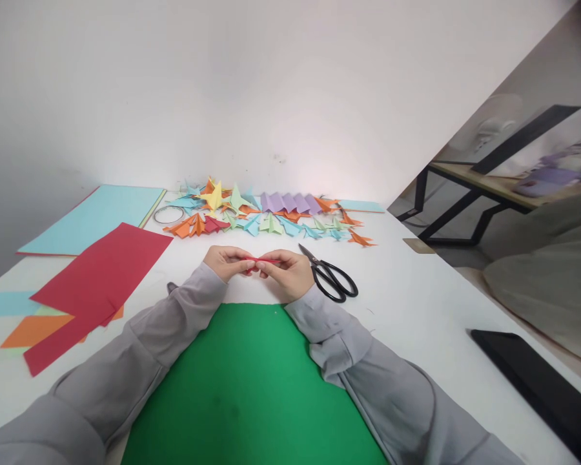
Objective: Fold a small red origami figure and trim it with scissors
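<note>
A small folded piece of red paper (261,259) is pinched between my two hands, just past the far edge of a green sheet (252,381). My left hand (228,263) grips its left end with thumb and forefinger. The right end is in the fingers of my right hand (288,271), which hide much of the paper. Black-handled scissors (334,278) lie right beside my right hand, points away from me. Beyond both hands stand rows of folded paper shapes, among them a yellow one (214,197) and a purple pleated strip (290,203).
Red sheets (101,271) overlap orange paper (36,329) at left, with a stack topped by light blue paper (94,216) behind. A wire coil (168,214) sits near the wall. A black flat device (537,387) lies by the table's right edge.
</note>
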`<action>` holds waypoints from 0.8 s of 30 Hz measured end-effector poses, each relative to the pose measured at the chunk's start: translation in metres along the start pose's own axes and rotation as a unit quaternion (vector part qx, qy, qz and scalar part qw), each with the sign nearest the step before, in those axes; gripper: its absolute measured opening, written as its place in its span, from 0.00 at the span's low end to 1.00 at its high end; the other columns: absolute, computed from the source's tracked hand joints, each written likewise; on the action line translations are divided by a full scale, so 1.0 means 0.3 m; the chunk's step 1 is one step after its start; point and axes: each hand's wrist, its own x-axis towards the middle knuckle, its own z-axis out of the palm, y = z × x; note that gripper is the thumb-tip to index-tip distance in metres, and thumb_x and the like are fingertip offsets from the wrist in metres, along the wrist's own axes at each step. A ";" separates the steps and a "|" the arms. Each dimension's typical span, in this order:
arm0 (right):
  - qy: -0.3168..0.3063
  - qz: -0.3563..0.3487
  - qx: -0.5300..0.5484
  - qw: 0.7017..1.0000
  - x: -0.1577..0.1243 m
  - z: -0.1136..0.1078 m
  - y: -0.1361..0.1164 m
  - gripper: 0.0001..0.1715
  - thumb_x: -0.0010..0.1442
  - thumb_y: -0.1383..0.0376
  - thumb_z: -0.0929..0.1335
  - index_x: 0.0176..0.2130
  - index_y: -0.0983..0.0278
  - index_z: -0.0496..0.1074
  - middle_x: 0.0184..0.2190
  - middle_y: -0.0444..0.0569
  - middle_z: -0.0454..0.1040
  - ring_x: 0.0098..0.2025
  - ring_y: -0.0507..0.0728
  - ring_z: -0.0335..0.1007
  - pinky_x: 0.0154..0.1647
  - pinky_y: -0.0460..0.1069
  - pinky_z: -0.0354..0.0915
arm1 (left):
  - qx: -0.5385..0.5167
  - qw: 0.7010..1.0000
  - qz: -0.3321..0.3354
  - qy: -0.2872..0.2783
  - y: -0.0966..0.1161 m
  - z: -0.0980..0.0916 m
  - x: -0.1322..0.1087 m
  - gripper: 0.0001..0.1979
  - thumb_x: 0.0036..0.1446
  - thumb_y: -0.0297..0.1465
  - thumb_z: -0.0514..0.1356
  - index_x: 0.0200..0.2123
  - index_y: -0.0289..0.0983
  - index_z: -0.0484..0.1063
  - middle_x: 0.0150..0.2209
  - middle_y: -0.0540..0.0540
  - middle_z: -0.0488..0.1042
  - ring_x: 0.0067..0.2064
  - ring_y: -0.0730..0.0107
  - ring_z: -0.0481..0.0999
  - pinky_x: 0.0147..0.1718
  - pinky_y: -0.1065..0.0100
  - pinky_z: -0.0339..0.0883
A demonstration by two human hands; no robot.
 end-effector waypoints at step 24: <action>-0.031 0.029 0.074 0.996 0.004 -0.003 0.000 0.17 0.34 0.63 0.77 0.27 0.66 0.75 0.17 0.44 0.74 0.18 0.50 0.69 0.21 0.47 0.67 | -0.042 0.994 -0.041 -0.087 0.022 0.010 -0.012 0.14 0.35 0.36 0.70 0.20 0.30 0.74 0.18 0.46 0.74 0.21 0.71 0.73 0.22 0.69 0.67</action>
